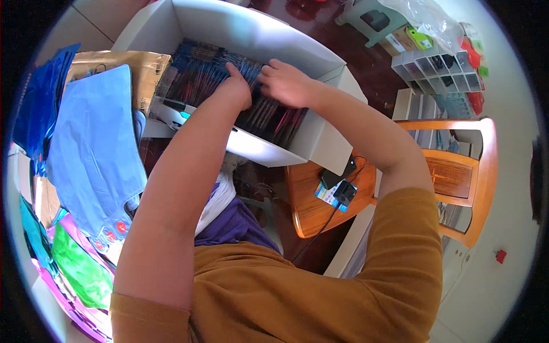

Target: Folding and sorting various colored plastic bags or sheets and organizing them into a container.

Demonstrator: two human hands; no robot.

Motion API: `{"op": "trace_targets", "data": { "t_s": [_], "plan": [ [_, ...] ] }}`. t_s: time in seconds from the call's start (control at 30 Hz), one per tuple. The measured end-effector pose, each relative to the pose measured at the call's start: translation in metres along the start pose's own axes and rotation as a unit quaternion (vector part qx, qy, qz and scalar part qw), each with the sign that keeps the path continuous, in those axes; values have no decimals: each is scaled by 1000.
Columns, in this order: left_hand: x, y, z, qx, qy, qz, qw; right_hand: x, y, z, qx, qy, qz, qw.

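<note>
A large white box (269, 150) stands in front of me, packed with rows of thin, shiny dark packets (197, 66) set on edge. Blue and reddish tints show on them. My left hand (235, 91) reaches down over the middle of the rows with one finger stretched out; its other fingers are mostly hidden. Just to its right, my right hand (283, 84) has its fingers bent down onto the packets near the far side. Whatever lies under those curled fingers cannot be made out.
Left of the box lie a brown carton (151, 71), a light blue bag (97, 148) and a green package (80, 271). A wooden chair (309, 197) at right carries a black charger (345, 193) with a cable. Behind it stand clear-fronted drawers (437, 64) and a pale stool (374, 20).
</note>
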State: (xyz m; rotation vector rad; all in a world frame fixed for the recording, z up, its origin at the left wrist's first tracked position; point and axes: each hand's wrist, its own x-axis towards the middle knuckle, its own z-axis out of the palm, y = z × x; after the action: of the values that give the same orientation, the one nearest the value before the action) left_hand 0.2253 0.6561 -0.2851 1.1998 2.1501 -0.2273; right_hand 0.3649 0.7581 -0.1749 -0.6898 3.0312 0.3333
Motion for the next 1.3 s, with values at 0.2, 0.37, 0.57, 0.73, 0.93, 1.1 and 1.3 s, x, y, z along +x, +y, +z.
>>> {"op": "trace_targets", "data": {
  "t_s": [0.2, 0.37, 0.57, 0.73, 0.93, 1.1, 1.3],
  "plan": [
    [-67, 21, -59, -74, -21, -52, 996, 14, -33, 31, 10, -125, -32, 992],
    [-74, 18, -56, -83, 6, -34, 996, 29, -44, 25, -36, -250, -54, 966],
    [-68, 16, -52, -142, 43, -45, 988, 19, -36, 1, 81, -174, 19, 981],
    [-61, 5, -49, -152, 42, -63, 985, -2, -14, -62, 8, -8, 4, 1000],
    [-58, 0, -55, -118, 7, -44, 992, -37, 22, -131, 85, 124, 368, 917],
    [-62, 4, -53, -147, 41, -50, 987, -44, 34, -109, 317, 164, 603, 713],
    [-62, -2, -45, -172, 104, -37, 979, -14, -24, -51, 338, -20, 646, 684]
  ]
}}
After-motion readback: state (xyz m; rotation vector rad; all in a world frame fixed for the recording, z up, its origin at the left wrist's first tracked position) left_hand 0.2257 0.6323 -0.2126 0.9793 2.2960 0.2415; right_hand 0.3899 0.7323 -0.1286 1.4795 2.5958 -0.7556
